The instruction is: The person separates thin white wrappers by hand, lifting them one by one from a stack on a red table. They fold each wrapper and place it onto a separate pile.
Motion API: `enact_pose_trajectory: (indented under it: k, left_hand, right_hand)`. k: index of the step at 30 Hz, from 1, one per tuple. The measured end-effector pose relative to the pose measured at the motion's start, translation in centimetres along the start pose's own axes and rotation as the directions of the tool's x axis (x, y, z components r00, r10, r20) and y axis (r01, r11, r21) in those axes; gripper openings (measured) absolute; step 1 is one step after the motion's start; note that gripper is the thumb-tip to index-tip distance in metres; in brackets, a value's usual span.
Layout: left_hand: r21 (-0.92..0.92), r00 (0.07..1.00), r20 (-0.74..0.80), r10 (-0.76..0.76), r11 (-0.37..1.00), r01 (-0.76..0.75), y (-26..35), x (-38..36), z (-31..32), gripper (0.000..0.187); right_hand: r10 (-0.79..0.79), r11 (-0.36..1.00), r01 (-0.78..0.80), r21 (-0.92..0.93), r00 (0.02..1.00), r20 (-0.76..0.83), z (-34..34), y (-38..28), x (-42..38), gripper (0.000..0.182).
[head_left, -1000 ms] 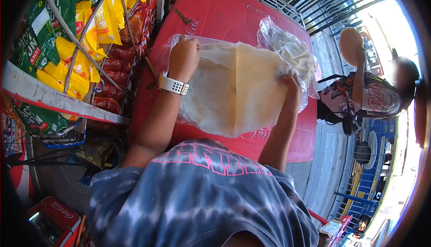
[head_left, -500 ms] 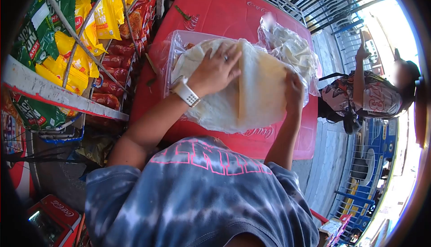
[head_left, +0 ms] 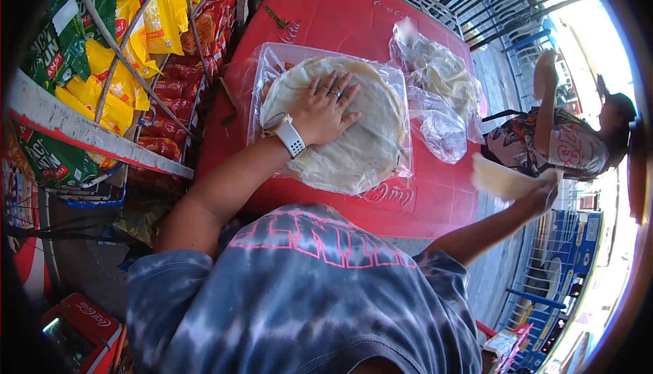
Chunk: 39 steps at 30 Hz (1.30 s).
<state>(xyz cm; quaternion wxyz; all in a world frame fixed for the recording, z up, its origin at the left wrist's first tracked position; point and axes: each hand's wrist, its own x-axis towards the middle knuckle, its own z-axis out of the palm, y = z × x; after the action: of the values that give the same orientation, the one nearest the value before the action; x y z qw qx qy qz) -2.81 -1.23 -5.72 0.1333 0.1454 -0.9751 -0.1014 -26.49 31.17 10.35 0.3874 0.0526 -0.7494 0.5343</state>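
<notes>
A stack of thin, round, pale wrapper sheets (head_left: 367,136) lies on clear plastic (head_left: 272,54) on the red table. Fingers spread, my left hand (head_left: 328,112) rests flat on top of the stack, with a ring and a white-banded watch. Out past the table's right edge, my right hand (head_left: 542,194) grips one wrapper sheet (head_left: 503,179) that hangs folded and is blurred by motion. Beside the stack, more crumpled wrapper sheets (head_left: 442,75) sit in a clear plastic bag (head_left: 445,136).
The red table (head_left: 333,7) carries a few green leaf scraps (head_left: 275,17). Snack packets (head_left: 115,68) hang behind a metal rack (head_left: 95,136) at the left. To the right, a person (head_left: 564,136) stands near the table, close to my right arm. A metal railing (head_left: 408,0) runs behind.
My right hand has pulled a wrapper sheet off the stack and swung it right, beyond the table. My left hand stays on the stack, which now shows a whole round top.
</notes>
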Motion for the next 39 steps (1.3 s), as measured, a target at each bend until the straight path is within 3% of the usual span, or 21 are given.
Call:
enact_pose_trajectory:
  k: [2, 3, 4, 5, 6, 7, 8, 9, 10, 11, 13, 14, 16, 17, 19, 22, 25, 29, 33, 36, 39]
  left_hand:
    - [-0.060, 0.998, 0.058, 0.003, 0.998, 0.000, -0.2, 0.3, -0.5, 0.060]
    - [-0.088, 0.996, 0.087, 0.004, 0.996, 0.003, -0.3, 0.4, -0.8, 0.061]
    - [-0.219, 0.997, 0.079, 0.014, 0.976, 0.004, -0.8, 0.5, -0.7, 0.062]
    - [-0.345, 0.997, 0.071, 0.022, 0.939, 0.004, -1.5, 0.5, -0.4, 0.063]
    - [-0.464, 0.998, 0.062, 0.032, 0.886, 0.001, -2.0, 0.7, -0.5, 0.064]
    - [-0.851, 0.986, 0.105, -0.126, 0.501, 0.155, -2.0, 0.6, -1.6, 0.062]
    - [-0.973, 0.945, 0.229, -0.234, -0.048, 0.224, -1.5, 0.3, -3.6, 0.061]
    - [-0.791, 0.884, 0.392, -0.255, -0.584, 0.183, -1.3, -0.2, -4.9, 0.061]
    - [-0.632, 0.850, 0.461, -0.256, -0.767, 0.111, -2.0, -0.8, -5.5, 0.060]
    - [-0.538, 0.968, 0.237, -0.077, -0.840, 0.065, -4.0, -1.9, -4.0, 0.054]
    - [-0.734, 0.782, 0.482, -0.396, -0.669, 0.114, -2.9, -2.4, -6.4, 0.048]
    - [-0.647, 0.787, 0.523, -0.328, -0.754, 0.115, -2.5, -3.0, -7.6, 0.041]
    - [-0.734, 0.750, 0.536, -0.388, -0.653, 0.188, -4.2, -3.3, -5.0, 0.039]
    - [-0.767, 0.730, 0.543, -0.416, -0.600, 0.228, -4.8, -3.4, -4.0, 0.039]
    - [-0.797, 0.818, 0.449, -0.358, -0.575, 0.186, -3.6, -2.6, -7.1, 0.033]
    - [-0.779, 0.887, 0.380, -0.261, -0.608, 0.155, -3.3, -1.0, -8.7, 0.033]
    - [-0.792, 0.917, 0.326, -0.232, -0.596, 0.131, -3.0, 0.8, -9.6, 0.033]
    - [-0.771, 0.934, 0.235, -0.269, -0.637, 0.010, -1.0, 2.2, -11.8, 0.039]
    - [-0.854, 0.908, 0.253, -0.334, -0.519, 0.047, -1.4, 1.0, -11.7, 0.039]
    - [-0.961, 0.848, 0.212, -0.486, -0.260, 0.091, -2.4, 0.5, -11.3, 0.032]
    - [-0.942, 0.859, 0.240, -0.452, -0.324, 0.093, -2.4, 0.0, -12.0, 0.034]
  right_hand:
    - [-0.565, 0.721, 0.570, -0.393, 0.813, 0.142, 2.4, 2.1, 1.6, 0.031]
    - [-0.748, 0.230, 0.743, -0.628, 0.548, 0.374, 4.1, 2.8, 2.1, 0.033]
    - [-0.716, 0.274, 0.784, -0.557, 0.553, 0.427, 6.1, -1.2, -1.2, 0.032]
    - [-0.560, 0.806, 0.591, -0.039, 0.782, 0.274, 8.4, -3.7, -4.5, 0.028]
    - [-0.208, 0.972, 0.137, 0.189, 0.876, 0.435, 9.7, -9.4, -9.0, 0.025]
    - [-0.302, 0.937, 0.116, 0.329, 0.741, 0.600, 12.1, -8.5, -12.2, 0.024]
    - [-0.380, 0.897, 0.033, 0.441, 0.566, 0.732, 14.5, -7.7, -15.3, 0.022]
    - [-0.391, 0.920, 0.146, 0.364, 0.266, 0.881, 15.2, -9.2, -18.7, 0.022]
    - [-0.353, 0.897, 0.283, 0.340, -0.007, 0.936, 13.5, -13.4, -20.6, 0.027]
    - [-0.345, 0.891, -0.403, 0.208, -0.305, 0.888, 12.8, -13.7, -22.4, 0.032]
    - [-0.586, 0.810, -0.326, 0.487, -0.479, 0.654, 12.8, -13.5, -25.2, 0.038]
    - [-0.551, 0.834, -0.306, 0.458, -0.468, 0.691, 12.6, -13.7, -25.1, 0.039]
    - [-0.474, 0.880, -0.271, 0.390, -0.447, 0.759, 12.3, -13.5, -24.2, 0.041]
    - [-0.423, 0.901, -0.265, 0.343, -0.360, 0.832, 12.8, -12.7, -23.8, 0.040]
    - [-0.258, 0.966, 0.038, 0.256, 0.057, 0.965, 13.6, -9.1, -23.2, 0.035]
    - [-0.229, 0.966, -0.112, 0.232, 0.037, 0.973, 12.1, -10.9, -22.6, 0.038]
    - [-0.326, 0.919, -0.191, 0.346, 0.127, 0.937, 11.5, -13.3, -23.2, 0.042]
    - [-0.488, 0.871, 0.160, 0.465, 0.395, 0.779, 11.8, -14.6, -24.4, 0.050]
    - [-0.533, 0.842, 0.181, 0.508, 0.421, 0.734, 12.6, -14.8, -25.2, 0.039]
    - [-0.427, 0.879, -0.041, 0.476, 0.377, 0.822, 12.9, -14.9, -25.5, 0.029]
    - [-0.350, 0.881, -0.202, 0.427, 0.329, 0.877, 13.1, -15.1, -25.7, 0.023]
